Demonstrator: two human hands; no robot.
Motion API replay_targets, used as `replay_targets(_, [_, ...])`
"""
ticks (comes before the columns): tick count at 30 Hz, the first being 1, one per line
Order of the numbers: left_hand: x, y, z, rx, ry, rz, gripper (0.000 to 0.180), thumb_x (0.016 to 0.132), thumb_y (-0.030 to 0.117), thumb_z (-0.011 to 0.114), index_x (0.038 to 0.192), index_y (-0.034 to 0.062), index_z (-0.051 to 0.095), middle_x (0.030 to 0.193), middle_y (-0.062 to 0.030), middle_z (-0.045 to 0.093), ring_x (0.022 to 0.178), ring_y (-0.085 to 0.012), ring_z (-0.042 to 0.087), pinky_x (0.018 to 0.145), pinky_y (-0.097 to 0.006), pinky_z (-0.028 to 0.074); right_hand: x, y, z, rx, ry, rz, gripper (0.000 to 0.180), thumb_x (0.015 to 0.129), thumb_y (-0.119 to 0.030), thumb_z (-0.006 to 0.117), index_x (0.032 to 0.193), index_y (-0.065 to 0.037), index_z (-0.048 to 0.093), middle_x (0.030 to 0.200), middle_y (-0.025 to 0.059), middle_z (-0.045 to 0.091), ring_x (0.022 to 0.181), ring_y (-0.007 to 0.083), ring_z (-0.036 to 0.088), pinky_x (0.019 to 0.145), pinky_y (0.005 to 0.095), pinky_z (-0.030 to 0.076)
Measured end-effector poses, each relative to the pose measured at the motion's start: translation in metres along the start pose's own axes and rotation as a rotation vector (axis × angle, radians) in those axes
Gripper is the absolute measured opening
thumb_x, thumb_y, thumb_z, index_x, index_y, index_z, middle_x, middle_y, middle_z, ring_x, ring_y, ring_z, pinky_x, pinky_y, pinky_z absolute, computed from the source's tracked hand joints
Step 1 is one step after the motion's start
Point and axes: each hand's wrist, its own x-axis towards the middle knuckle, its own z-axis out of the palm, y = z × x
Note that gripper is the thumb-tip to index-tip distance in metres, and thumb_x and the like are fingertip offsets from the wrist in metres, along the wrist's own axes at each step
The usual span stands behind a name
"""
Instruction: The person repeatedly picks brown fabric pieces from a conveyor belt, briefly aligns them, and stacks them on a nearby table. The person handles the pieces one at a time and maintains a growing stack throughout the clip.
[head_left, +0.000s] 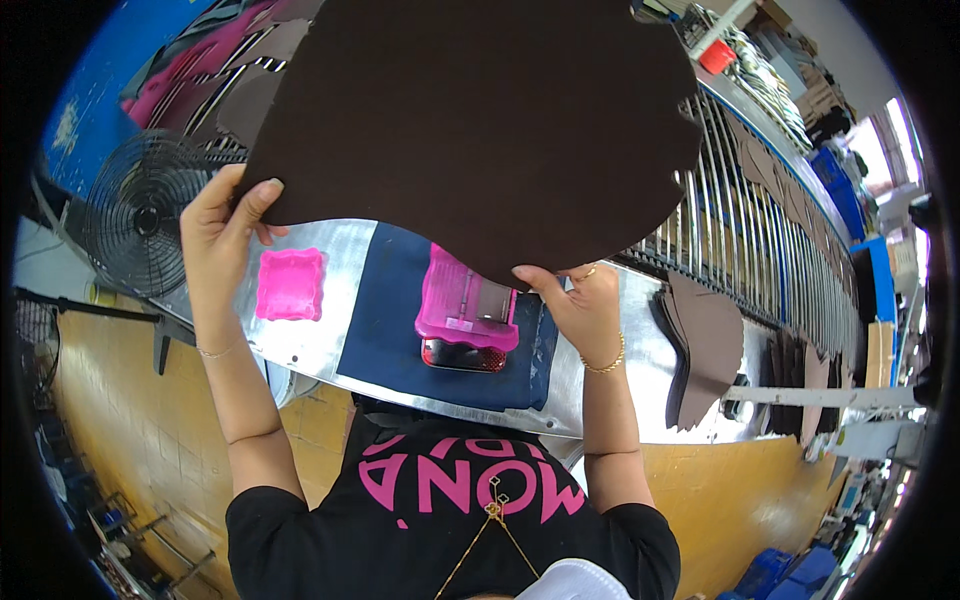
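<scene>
A large dark brown cut sheet [470,130] with a curved lower edge and a notched right edge is held up in front of me. My left hand [218,222] pinches its lower left corner between thumb and fingers. My right hand [580,305] grips the lower edge right of the middle, thumb on the near face. Below the sheet, partly covered by it, a pink tray [465,325] with small metal parts rests on a dark blue mat [385,330]. A red and black object [463,356] shows under that tray's near edge. What the sheet is made of I cannot tell.
On the metal table [330,345] a second pink tray [291,285] lies left of the mat. A black fan [147,220] stands at the left. Stacked brown pieces [708,345] lie at the right, beside a rack of metal bars [770,220] bearing more pieces.
</scene>
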Motion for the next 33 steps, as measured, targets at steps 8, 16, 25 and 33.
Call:
replay_targets(8, [-0.012,-0.001,-0.014,0.098,-0.032,0.041,0.011,0.086,0.008,0.066,0.09,-0.0026,0.064,0.069,0.0008,0.057,0.053,-0.0025,0.047,0.047,-0.016,0.038,-0.007,0.008,0.018,-0.042,0.023,-0.202,0.01,0.072,-0.005,0.072,0.081,-0.002,0.069,0.072,0.0123,0.065,0.06,0.0294,0.061,0.054,0.0336,0.047])
replay_targets(16, [-0.009,-0.022,0.046,0.431,-0.474,0.21,0.012,0.078,0.005,0.066,0.085,-0.0034,0.061,0.07,-0.0154,0.054,0.062,-0.0316,0.052,0.056,-0.035,0.041,-0.068,0.028,-0.033,-0.238,0.01,0.008,0.021,0.071,0.008,0.065,0.089,-0.003,0.069,0.082,0.0116,0.069,0.072,0.0266,0.067,0.062,0.0312,0.051])
replay_targets(25, [-0.005,0.0,0.143,0.284,-0.789,0.515,0.009,0.075,0.012,0.07,0.081,0.0066,0.066,0.075,-0.0053,0.056,0.063,-0.0277,0.058,0.055,-0.036,0.046,-0.163,0.04,-0.105,-0.131,0.379,0.363,0.007,0.084,0.003,0.063,0.09,0.003,0.067,0.082,0.0059,0.067,0.07,0.0112,0.06,0.062,0.0242,0.048])
replay_targets(33, [-0.004,0.046,0.221,-0.069,-0.998,0.586,0.04,0.076,0.029,0.076,0.104,0.006,0.06,0.072,-0.0039,0.057,0.057,-0.021,0.058,0.054,-0.034,0.045,-0.174,-0.018,-0.209,-0.348,0.628,0.462,0.018,0.09,-0.014,0.065,0.097,0.003,0.065,0.082,-0.0029,0.058,0.074,0.0044,0.049,0.069,0.0183,0.039])
